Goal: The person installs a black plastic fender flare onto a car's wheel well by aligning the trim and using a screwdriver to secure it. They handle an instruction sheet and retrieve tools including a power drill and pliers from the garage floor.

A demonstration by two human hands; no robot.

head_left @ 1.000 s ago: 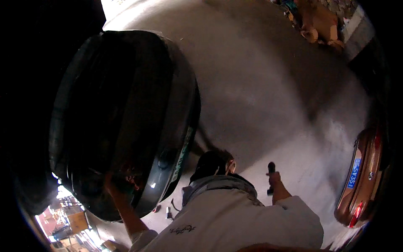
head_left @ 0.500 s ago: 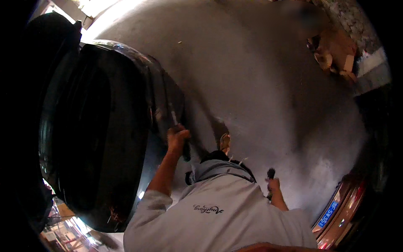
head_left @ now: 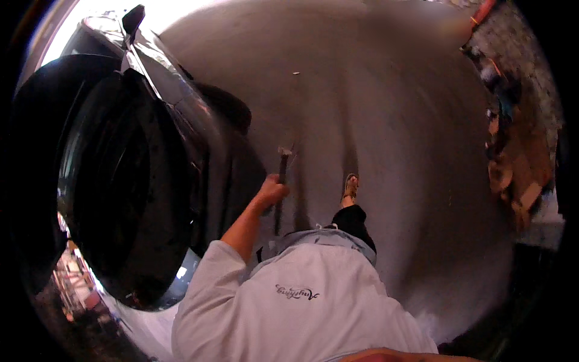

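Observation:
My left hand (head_left: 274, 192) is closed around a long, thin tool (head_left: 283, 166), held away from my body over the floor. The tool has a dark shaft reaching below the fist and a pale, wider end beyond it; its exact kind is too blurred to tell. Close to the left of that hand is the side of a dark car (head_left: 208, 163). My right hand does not show in the picture.
The car's side mirror (head_left: 133, 21) sticks out at the upper left, and a wheel (head_left: 226, 108) stands beyond my left hand. My sandalled foot (head_left: 351, 187) is on the grey floor (head_left: 398, 151). Cardboard (head_left: 522, 163) and clutter lie along the right.
My left hand has swung right and slightly forward with the tool. My right hand, which held a dark-headed object, has left the picture. My foot is farther right, and the car at lower right is gone.

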